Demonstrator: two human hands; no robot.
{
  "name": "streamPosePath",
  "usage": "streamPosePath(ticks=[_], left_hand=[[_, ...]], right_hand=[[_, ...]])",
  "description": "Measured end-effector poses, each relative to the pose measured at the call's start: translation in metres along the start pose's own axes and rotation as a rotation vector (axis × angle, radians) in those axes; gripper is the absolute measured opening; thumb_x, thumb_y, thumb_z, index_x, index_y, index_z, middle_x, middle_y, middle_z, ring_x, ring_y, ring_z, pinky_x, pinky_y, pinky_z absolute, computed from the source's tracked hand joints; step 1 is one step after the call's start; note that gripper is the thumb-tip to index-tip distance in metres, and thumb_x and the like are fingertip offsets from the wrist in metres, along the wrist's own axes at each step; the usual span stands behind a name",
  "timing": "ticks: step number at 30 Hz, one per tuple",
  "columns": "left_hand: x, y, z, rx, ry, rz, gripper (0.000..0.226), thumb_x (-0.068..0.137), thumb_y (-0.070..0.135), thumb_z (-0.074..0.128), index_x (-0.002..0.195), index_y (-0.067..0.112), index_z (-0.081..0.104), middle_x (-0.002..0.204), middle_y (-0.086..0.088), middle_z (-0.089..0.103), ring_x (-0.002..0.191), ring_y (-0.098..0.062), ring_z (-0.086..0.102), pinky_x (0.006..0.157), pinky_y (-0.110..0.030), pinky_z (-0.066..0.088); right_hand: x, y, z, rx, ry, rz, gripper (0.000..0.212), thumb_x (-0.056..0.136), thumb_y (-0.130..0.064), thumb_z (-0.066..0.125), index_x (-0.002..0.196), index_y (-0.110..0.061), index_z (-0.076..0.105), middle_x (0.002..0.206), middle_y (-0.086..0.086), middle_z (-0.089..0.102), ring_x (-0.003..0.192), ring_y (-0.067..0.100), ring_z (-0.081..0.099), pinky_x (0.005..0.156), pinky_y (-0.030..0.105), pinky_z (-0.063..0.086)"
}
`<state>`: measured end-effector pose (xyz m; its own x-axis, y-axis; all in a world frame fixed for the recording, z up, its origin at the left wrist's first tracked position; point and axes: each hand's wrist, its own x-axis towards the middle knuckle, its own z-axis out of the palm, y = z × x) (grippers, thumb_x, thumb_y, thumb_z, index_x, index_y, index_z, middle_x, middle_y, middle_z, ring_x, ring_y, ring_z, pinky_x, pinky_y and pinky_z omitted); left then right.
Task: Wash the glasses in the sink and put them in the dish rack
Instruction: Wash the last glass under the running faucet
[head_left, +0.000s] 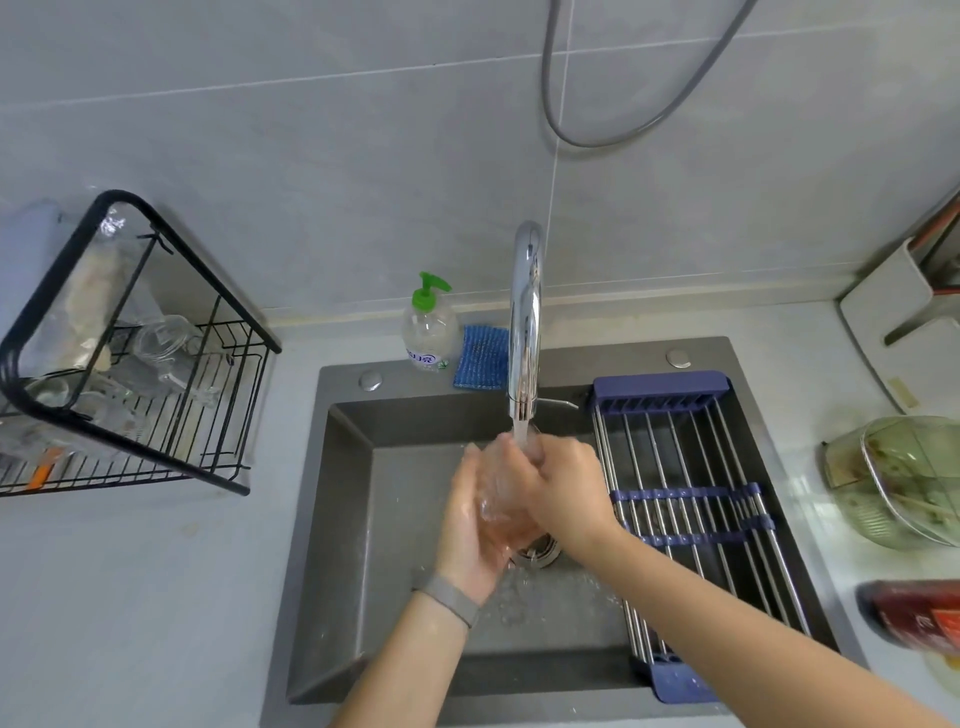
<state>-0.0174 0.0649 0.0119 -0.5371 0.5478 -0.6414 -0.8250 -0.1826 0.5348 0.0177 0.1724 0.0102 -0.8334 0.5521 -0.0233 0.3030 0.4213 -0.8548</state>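
Glass: a clear glass (501, 499) is held over the middle of the sink (343, 519), under the stream from the chrome tap (525, 322); its outline is hard to read through the water.
Left hand: the left hand (470, 530) cups the glass from below and from the left, fingers curled round it; a grey band sits on the wrist.
Right hand: the right hand (563, 486) closes over the glass from the right, fingers wrapped on its upper part where the water lands.
Dish rack: a black wire dish rack (156, 395) stands on the counter well apart from the sink's left edge, with several clear glasses already in it.
Sink's back edge: a soap bottle (430, 332) with a green pump, and a blue sponge (482, 358) just beside it.
Sink's right side: a roll-up drainer (691, 499) lies across the basin.
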Motion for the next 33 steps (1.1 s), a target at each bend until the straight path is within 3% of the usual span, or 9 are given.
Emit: streamPosePath(ticks=[4, 8, 10, 16, 21, 24, 27, 30, 33], left_hand=[[0.001, -0.004, 0.000, 0.218, 0.052, 0.220, 0.037, 0.086, 0.049, 0.053, 0.108, 0.020, 0.061, 0.096, -0.011, 0.072, 0.071, -0.019, 0.071, 0.050, -0.030, 0.054], [0.007, 0.020, -0.010, 0.008, -0.024, -0.117, 0.047, 0.094, 0.050, 0.046, 0.086, 0.018, 0.078, 0.080, -0.006, 0.072, 0.068, -0.020, 0.065, 0.053, -0.027, 0.051], [0.008, 0.019, -0.007, 0.001, -0.028, -0.187, 0.042, 0.092, 0.048, 0.051, 0.089, 0.015, 0.076, 0.084, -0.006, 0.072, 0.072, -0.020, 0.065, 0.057, -0.026, 0.050], [0.009, 0.004, 0.001, 0.135, 0.014, 0.126, 0.047, 0.091, 0.047, 0.050, 0.119, 0.010, 0.056, 0.094, -0.008, 0.073, 0.077, -0.017, 0.071, 0.059, -0.031, 0.057], [0.011, 0.017, -0.005, -0.061, 0.015, -0.158, 0.048, 0.092, 0.047, 0.045, 0.085, 0.011, 0.075, 0.078, -0.008, 0.071, 0.068, -0.023, 0.069, 0.059, -0.029, 0.056], [0.009, 0.020, -0.009, -0.025, 0.006, -0.192, 0.046, 0.094, 0.043, 0.044, 0.086, 0.010, 0.074, 0.079, -0.011, 0.071, 0.068, -0.028, 0.068, 0.062, -0.035, 0.056], [0.002, 0.025, -0.011, -0.058, -0.010, -0.232, 0.051, 0.093, 0.047, 0.045, 0.089, 0.008, 0.078, 0.092, -0.018, 0.073, 0.074, -0.032, 0.071, 0.065, -0.040, 0.059], [0.000, 0.028, -0.011, -0.018, -0.033, -0.252, 0.049, 0.088, 0.046, 0.051, 0.083, 0.006, 0.079, 0.091, -0.019, 0.072, 0.073, -0.033, 0.071, 0.061, -0.044, 0.061], [-0.006, 0.025, -0.001, 0.092, -0.014, -0.319, 0.046, 0.092, 0.046, 0.048, 0.095, 0.007, 0.071, 0.085, -0.018, 0.072, 0.069, -0.033, 0.071, 0.061, -0.044, 0.060]], right_hand=[[-0.003, -0.010, 0.002, 0.110, 0.008, 0.066, 0.050, 0.095, -0.034, 0.056, 0.048, -0.022, 0.045, 0.040, -0.007, 0.045, 0.042, 0.012, 0.047, 0.049, 0.029, 0.041], [-0.020, 0.016, -0.010, -0.170, -0.149, -0.703, 0.043, 0.098, -0.043, 0.049, 0.083, -0.008, 0.068, 0.060, 0.000, 0.061, 0.047, 0.019, 0.056, 0.043, 0.031, 0.047], [-0.003, 0.028, -0.019, -0.313, -0.112, -0.912, 0.051, 0.100, -0.043, 0.046, 0.066, -0.008, 0.061, 0.051, 0.001, 0.053, 0.040, 0.019, 0.048, 0.038, 0.026, 0.038], [-0.006, -0.012, 0.000, 0.101, 0.004, 0.017, 0.056, 0.092, -0.052, 0.042, 0.056, -0.013, 0.060, 0.046, 0.002, 0.058, 0.044, 0.015, 0.057, 0.045, 0.033, 0.048], [-0.013, 0.012, -0.010, -0.246, -0.127, -0.683, 0.040, 0.094, -0.044, 0.052, 0.093, -0.007, 0.068, 0.067, 0.004, 0.066, 0.052, 0.025, 0.061, 0.043, 0.035, 0.050], [0.009, 0.019, -0.041, -0.390, -0.493, -1.016, 0.035, 0.094, -0.042, 0.056, 0.095, -0.008, 0.065, 0.089, 0.004, 0.069, 0.079, 0.023, 0.064, 0.075, 0.037, 0.056], [0.010, 0.021, -0.062, -0.300, -0.463, -0.856, 0.042, 0.100, -0.042, 0.045, 0.095, -0.010, 0.072, 0.101, 0.000, 0.073, 0.103, 0.015, 0.064, 0.110, 0.032, 0.038], [-0.008, 0.016, -0.049, -0.054, -0.100, -0.362, 0.028, 0.085, -0.038, 0.069, 0.097, -0.014, 0.064, 0.097, -0.008, 0.064, 0.089, 0.006, 0.060, 0.083, 0.021, 0.051], [0.003, 0.009, -0.032, -0.090, -0.341, 0.045, 0.038, 0.073, -0.017, 0.077, 0.105, -0.025, 0.059, 0.096, -0.009, 0.062, 0.085, 0.008, 0.060, 0.074, 0.022, 0.051]])
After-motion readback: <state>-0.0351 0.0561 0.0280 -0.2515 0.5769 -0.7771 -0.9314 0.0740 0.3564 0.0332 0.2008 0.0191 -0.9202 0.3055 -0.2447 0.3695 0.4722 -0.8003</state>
